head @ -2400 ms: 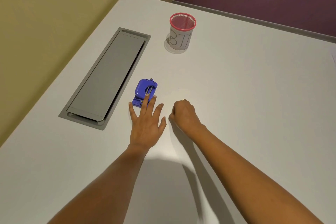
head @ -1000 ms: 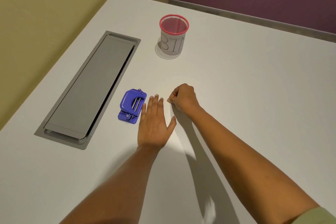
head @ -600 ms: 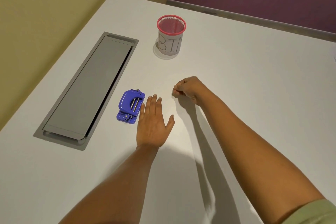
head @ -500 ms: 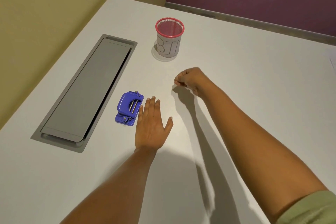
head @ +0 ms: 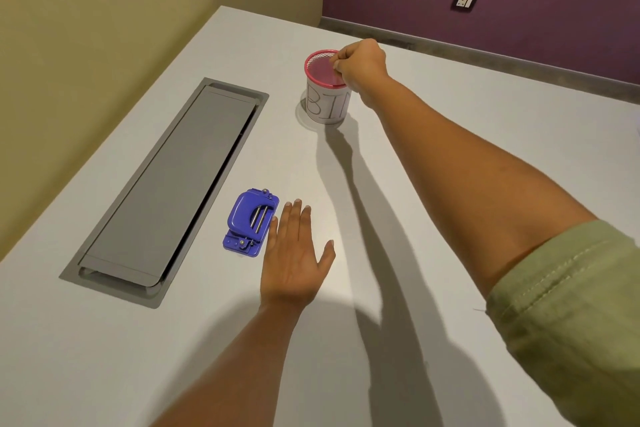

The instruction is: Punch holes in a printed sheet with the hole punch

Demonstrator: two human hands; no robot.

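Observation:
A blue hole punch (head: 251,221) lies on the white table (head: 450,135), just right of a grey floor-box lid. My left hand (head: 294,253) rests flat on the table with fingers apart, its little-finger side touching the punch's right edge. My right hand (head: 360,61) hovers over the rim of a pink mesh cup labelled "BIN" (head: 327,104), fingertips pinched together; whatever they pinch is too small to make out. No printed sheet is in view.
A long grey cable hatch (head: 166,191) is set into the table at the left. A yellow wall runs along the left edge and a purple wall with a socket (head: 464,2) stands behind.
My right hand has travelled away from me, from beside the left hand up to the bin's rim, staying pinched. The left hand has stayed flat beside the punch.

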